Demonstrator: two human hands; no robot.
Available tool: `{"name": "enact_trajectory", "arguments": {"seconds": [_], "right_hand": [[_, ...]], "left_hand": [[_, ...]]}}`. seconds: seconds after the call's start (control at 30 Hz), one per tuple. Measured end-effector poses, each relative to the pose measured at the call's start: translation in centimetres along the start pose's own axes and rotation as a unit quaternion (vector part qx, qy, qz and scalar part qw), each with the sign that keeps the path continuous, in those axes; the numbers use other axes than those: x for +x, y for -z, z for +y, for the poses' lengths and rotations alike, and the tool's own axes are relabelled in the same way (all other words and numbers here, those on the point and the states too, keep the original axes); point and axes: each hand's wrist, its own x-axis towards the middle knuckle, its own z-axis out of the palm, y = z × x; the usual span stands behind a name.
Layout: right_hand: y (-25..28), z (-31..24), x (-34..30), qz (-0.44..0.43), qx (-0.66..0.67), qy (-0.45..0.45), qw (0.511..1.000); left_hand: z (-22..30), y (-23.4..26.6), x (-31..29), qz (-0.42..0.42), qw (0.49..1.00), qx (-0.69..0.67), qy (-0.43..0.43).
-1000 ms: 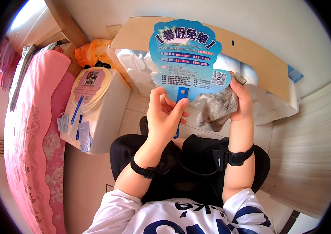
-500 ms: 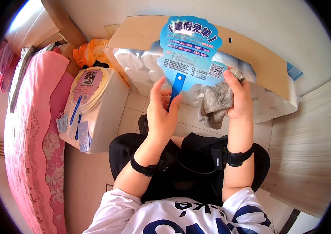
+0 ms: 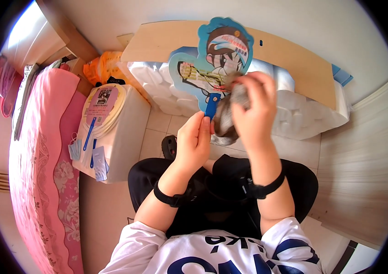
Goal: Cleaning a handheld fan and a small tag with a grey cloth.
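Note:
In front of me a flat hand fan [image 3: 194, 75] is held upright, a light blue card shape with a cartoon figure printed on the side facing me. My left hand [image 3: 194, 139] pinches its blue plastic handle just below the rivet. A crumpled grey cloth [image 3: 226, 121] is gripped in my right hand [image 3: 254, 102], pressed against the lower right of the fan's face. That hand is slightly blurred, and its fingertips are partly hidden behind the cloth.
To the left, a white box [image 3: 127, 132] carries a stack of round fans [image 3: 107, 102], a face mask [image 3: 75, 148] and a small packet [image 3: 99, 164]. A pink-covered bed [image 3: 38, 173] stands beyond it. Ahead, an opened carton [image 3: 294, 59] holds white plastic-wrapped rolls [image 3: 294, 114].
The fan has been turned over, from its text side to its cartoon side. My right hand has moved left with the cloth onto the fan, and my left fingers have closed on the handle.

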Motion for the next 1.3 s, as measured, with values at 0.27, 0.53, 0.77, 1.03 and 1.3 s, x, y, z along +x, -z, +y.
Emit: {"name": "enact_trajectory", "arguments": {"seconds": [0.27,0.53,0.77,1.03,1.3], "right_hand": [[-1.3,-0.1,-0.7,0.007,0.087,-0.007,0.996],[-0.7,-0.7,-0.5,-0.004,0.067,0.026,0.997],[-0.3,-1.8,-0.1,-0.004,-0.025,0.155,0.988],[-0.4,-0.7,-0.3,0.016,0.032,0.072,0.997],[1.2,1.0,1.3,0.121,-0.03,0.034,0.992]], "left_hand": [[1.7,0.8,0.2,-0.013,0.985,-0.137,0.099],[1.5,1.5,0.4,-0.074,0.976,-0.185,0.088],[1.8,1.2,0.3,-0.013,0.981,-0.171,0.089],[1.8,1.0,0.5,-0.014,0.975,-0.198,0.104],[2.3,1.0,0.7,0.008,0.968,-0.221,0.117]]}}
